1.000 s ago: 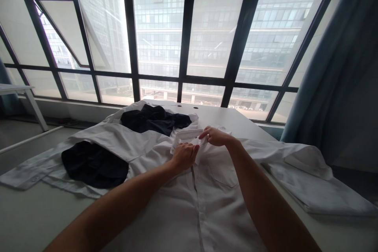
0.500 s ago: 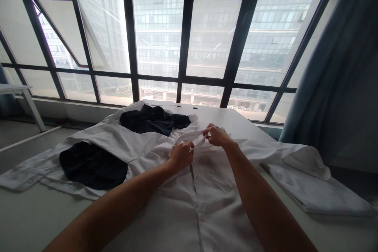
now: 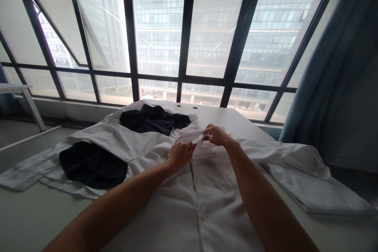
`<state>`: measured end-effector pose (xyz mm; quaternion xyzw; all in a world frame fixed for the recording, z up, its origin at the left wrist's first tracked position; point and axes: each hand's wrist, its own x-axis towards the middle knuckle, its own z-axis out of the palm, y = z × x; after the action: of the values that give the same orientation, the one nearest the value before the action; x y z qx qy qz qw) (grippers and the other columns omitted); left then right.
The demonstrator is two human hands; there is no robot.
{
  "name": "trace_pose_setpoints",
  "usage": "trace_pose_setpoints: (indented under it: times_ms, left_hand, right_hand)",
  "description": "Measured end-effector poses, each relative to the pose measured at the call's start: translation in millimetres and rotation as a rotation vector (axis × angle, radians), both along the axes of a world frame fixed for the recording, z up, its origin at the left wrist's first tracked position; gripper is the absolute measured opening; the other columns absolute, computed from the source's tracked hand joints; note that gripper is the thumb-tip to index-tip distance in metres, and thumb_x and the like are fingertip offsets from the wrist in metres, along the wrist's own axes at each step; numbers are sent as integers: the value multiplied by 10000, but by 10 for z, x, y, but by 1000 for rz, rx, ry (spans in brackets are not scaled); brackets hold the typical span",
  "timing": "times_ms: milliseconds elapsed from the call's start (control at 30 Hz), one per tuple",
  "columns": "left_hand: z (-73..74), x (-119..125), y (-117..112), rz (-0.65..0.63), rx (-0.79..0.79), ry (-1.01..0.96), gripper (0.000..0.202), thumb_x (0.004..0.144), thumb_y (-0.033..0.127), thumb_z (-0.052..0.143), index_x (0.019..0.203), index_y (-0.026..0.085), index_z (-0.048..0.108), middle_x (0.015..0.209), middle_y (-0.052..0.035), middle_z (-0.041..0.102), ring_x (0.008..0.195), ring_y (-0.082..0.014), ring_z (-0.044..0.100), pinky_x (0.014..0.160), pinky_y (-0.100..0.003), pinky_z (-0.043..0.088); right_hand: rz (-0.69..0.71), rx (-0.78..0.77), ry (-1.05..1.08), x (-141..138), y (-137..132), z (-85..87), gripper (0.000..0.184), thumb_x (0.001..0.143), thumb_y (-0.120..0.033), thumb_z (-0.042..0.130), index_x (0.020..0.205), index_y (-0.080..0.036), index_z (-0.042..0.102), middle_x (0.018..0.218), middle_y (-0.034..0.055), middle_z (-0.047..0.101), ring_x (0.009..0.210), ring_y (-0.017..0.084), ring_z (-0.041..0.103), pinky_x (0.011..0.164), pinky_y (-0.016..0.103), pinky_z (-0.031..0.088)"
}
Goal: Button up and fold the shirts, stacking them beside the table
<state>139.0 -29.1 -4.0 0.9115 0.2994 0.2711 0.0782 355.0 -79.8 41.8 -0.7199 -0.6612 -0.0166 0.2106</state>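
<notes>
white shirt (image 3: 177,212), collar (image 3: 187,138) toward window (image 3: 158,31)

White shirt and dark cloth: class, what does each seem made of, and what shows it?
The white shirt looks like matte woven cotton or a blend: soft creases, stitched placket. The dark cloth seems soft matte fabric in limp folds; its fibre cannot be told.
</notes>
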Motion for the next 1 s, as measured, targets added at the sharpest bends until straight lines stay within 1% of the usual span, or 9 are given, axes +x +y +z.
trace_pose_setpoints:
  times_ms: [167,367,433,500,567,633,733,867,1000]
  left_hand:
    - [38,-6,63,-45,41,-19,416,993,455,421,832,185,693,822,-89,709,794,-226,669,705,-304,453]
    - [94,-51,134,-371,262,-60,292,984,360,474,861,185,673,879,-67,699,877,-197,634,864,-328,439]
    - [139,-81,211,-335,323,-155,261,981,358,474,959,190,673,992,-78,694,975,-212,612,914,-351,426]
    - [185,-111,327,-180,348,-259,264,939,346,542,1127,187,638,1179,-106,649,1121,-250,559,951,-381,415]
    - [221,-145,461,-46,297,-283,326,893,316,598,1191,184,617,1231,-117,629,1161,-268,545,948,-381,425]
    - [245,-184,582,3,185,-212,240,895,296,574,1088,189,668,1092,-95,686,1042,-246,612,884,-338,458]
    - [278,-249,687,29,90,-111,209,911,297,522,899,183,696,903,-67,710,842,-212,659,768,-285,467]
    - [340,-306,738,66,107,-112,179,881,282,534,845,171,669,869,-75,699,813,-220,657,750,-288,456]
    - [362,-325,872,-86,-111,-257,238,901,346,500,914,156,643,848,-73,679,785,-202,640,744,-293,479]
  right_hand:
    - [-91,91,-97,-69,-25,33,141,822,-204,669,908,-239,775,1094,85,662,879,218,624,858,331,473]
    - [-118,139,8,-107,-34,56,266,921,-230,510,1020,-195,754,1127,99,699,960,237,647,890,322,476]
    - [-70,161,91,-129,-31,81,322,943,-357,501,973,-164,757,1049,124,724,859,238,667,799,333,516]
    - [-32,181,151,-147,-19,107,329,901,-427,575,948,-156,755,963,129,740,749,231,669,707,337,537]
    - [-2,215,175,-156,-6,127,234,849,-350,649,935,-160,754,924,115,746,722,221,668,694,333,543]
    - [12,239,171,-162,-4,143,147,827,-228,644,898,-158,752,896,99,748,742,208,668,718,314,538]
    - [-47,208,71,-198,-35,166,145,811,-114,593,854,-144,728,839,85,733,733,185,655,701,274,506]
    - [-286,184,-100,-276,-70,204,193,823,-103,574,994,-133,658,845,109,708,730,191,636,661,257,452]
    - [-303,176,90,-210,-61,200,224,918,-260,500,1055,-135,626,937,130,702,771,197,627,662,262,446]
